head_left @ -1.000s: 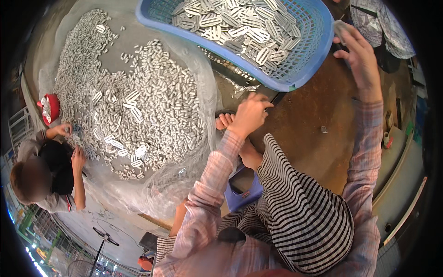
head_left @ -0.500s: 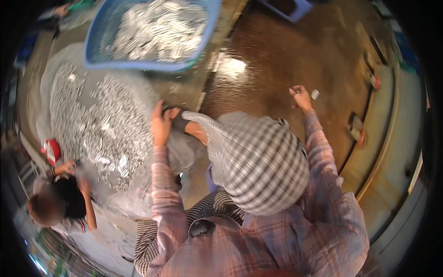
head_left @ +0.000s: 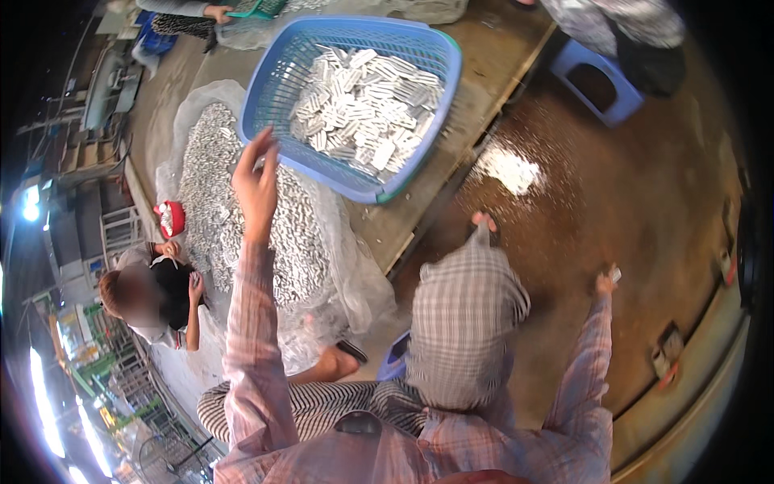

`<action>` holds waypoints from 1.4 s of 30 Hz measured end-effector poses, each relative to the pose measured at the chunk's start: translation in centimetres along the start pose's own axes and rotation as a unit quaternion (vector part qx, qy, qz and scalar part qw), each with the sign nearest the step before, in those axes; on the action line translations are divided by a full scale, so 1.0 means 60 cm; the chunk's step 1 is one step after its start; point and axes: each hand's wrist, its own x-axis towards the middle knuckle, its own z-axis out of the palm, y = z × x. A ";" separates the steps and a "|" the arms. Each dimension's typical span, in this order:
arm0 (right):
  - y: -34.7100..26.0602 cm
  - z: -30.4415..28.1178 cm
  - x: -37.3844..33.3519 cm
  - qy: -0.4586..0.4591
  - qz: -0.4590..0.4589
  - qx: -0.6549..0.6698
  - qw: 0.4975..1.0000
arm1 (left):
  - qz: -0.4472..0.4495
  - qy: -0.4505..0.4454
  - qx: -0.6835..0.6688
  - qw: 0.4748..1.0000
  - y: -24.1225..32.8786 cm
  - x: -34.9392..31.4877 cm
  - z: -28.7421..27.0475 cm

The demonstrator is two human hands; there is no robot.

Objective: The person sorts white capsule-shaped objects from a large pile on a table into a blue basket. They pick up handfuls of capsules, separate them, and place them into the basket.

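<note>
My left hand (head_left: 256, 187) is raised beside the near left corner of a blue plastic basket (head_left: 326, 179), fingers stretched out, nothing visible in it. Inside the basket lies a heap of flat white and silvery pieces (head_left: 367, 105), too small to name. Below that hand a pile of small grey-white pieces (head_left: 211, 173) spreads on clear plastic sheeting (head_left: 355, 266). Far out to the right, over the brown floor, my right hand (head_left: 605, 282) is closed, with a small whitish piece (head_left: 617, 275) at its fingers. Checked cloth (head_left: 459, 323) covers my lap and right knee.
At the left a person (head_left: 173, 290) sits by the pile, near a red bowl (head_left: 169, 219). Another person's hand (head_left: 218, 13) touches a green basket (head_left: 256, 8). A blue stool (head_left: 609, 101) stands at upper right, beside a seated person (head_left: 645, 32). The wet floor (head_left: 556, 226) shines.
The view has turned, so basket and pile sit further right in it. My left hand has come away from beside my foot up to the basket corner; the right arm reaches further out.
</note>
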 end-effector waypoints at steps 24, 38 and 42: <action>0.001 -0.047 0.016 0.055 0.204 0.018 0.977 | 0.258 -0.064 0.263 0.928 -0.121 0.281 0.201; -0.148 -0.080 -0.031 0.180 0.168 0.036 0.969 | 0.333 -0.283 0.303 0.847 -0.056 0.154 0.394; -0.021 -0.038 0.001 0.277 0.169 -0.026 0.946 | 0.318 -0.210 0.258 0.888 -0.077 0.196 0.377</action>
